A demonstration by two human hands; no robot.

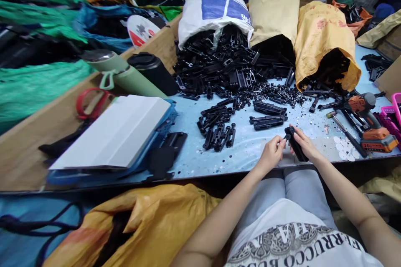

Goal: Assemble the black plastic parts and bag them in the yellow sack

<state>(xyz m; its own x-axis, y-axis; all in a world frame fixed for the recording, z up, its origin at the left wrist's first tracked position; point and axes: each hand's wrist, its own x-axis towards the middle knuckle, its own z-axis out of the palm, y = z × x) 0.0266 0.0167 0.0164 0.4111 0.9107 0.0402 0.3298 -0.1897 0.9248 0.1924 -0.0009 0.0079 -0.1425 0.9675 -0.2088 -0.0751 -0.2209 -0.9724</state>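
Observation:
My right hand (305, 145) is closed around a long black plastic part (298, 148), held at the table's front edge. At the upper end of that part, my left hand (272, 152) pinches a small dark piece (286, 137), too small to name. Just beyond my hands lie similar long black parts (268, 122) in a short stack. Left of these, shorter black linkage pieces (219, 137) are grouped on the blue tabletop (188, 150). Small metal pins and black bits (275, 94) are scattered behind the stack.
A white sack (216, 4), a tan sack (272, 4) and a yellow sack (326, 29) spill black parts at the back. A cordless drill (372, 123), hammer (347, 133) and white discs (346, 149) lie right. Red scissors (82, 106), bottles and a white folder (115, 129) stand left.

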